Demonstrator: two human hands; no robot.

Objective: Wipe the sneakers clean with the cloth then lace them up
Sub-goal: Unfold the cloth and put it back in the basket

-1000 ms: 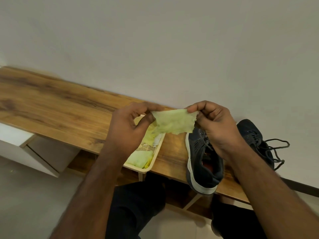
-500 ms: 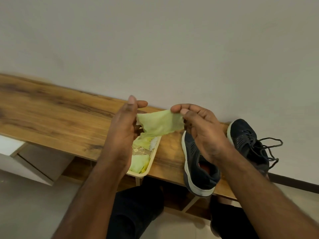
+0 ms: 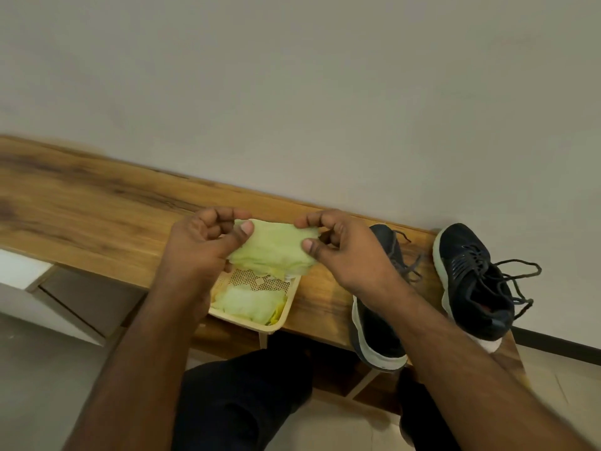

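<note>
A pale green cloth (image 3: 276, 247) hangs between my two hands above a cream plastic basket (image 3: 283, 315). My left hand (image 3: 201, 245) pinches its left edge with thumb and curled fingers. My right hand (image 3: 338, 252) pinches its right edge. Two dark navy sneakers with white soles stand on the wooden bench: the left sneaker (image 3: 379, 333) is partly hidden behind my right forearm, and the right sneaker (image 3: 471, 281) lies beside it with loose dark laces (image 3: 520, 275) spilling to the right.
The basket holds more green cloths (image 3: 247, 304) and overhangs the front edge of the wooden bench (image 3: 97, 216). A plain wall rises right behind the bench. My dark-trousered knees (image 3: 247, 395) are below the bench edge, over a tiled floor.
Both hands have lowered the cloth toward the basket and gathered it into a thicker fold. My left hand, whose fingers were straight half a second ago, now curls and pinches the cloth.
</note>
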